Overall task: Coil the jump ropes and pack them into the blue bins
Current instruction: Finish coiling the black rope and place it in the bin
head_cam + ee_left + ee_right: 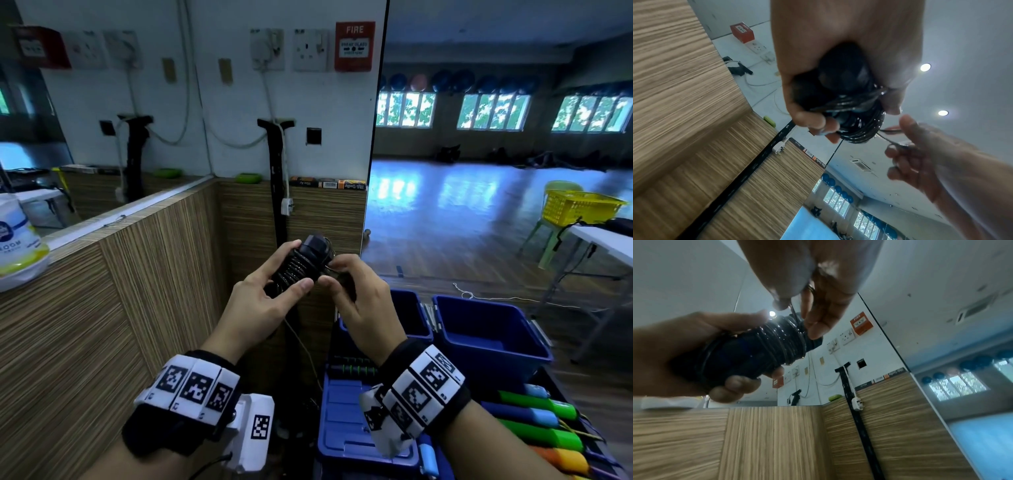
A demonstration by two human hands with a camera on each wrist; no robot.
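Observation:
A black jump rope (301, 265) is held at chest height, its thin cord wound in several tight turns round the paired black handles (756, 352). My left hand (270, 291) grips the handle bundle (846, 104), thumb on top and fingers underneath. Just to the right, my right hand (346, 277) pinches the loose end of the cord (792, 308) between thumb and forefinger. Two blue bins (493, 329) stand open below the right hand; the nearer one (416, 322) is partly hidden by my wrist.
A blue bin lid (349, 421) lies in front of the bins with green-and-black handles (352, 366) on it. More coloured jump ropes (541, 421) lie at the lower right. A wood-panelled wall (137, 291) stands close on the left, a white table (603, 240) at the right.

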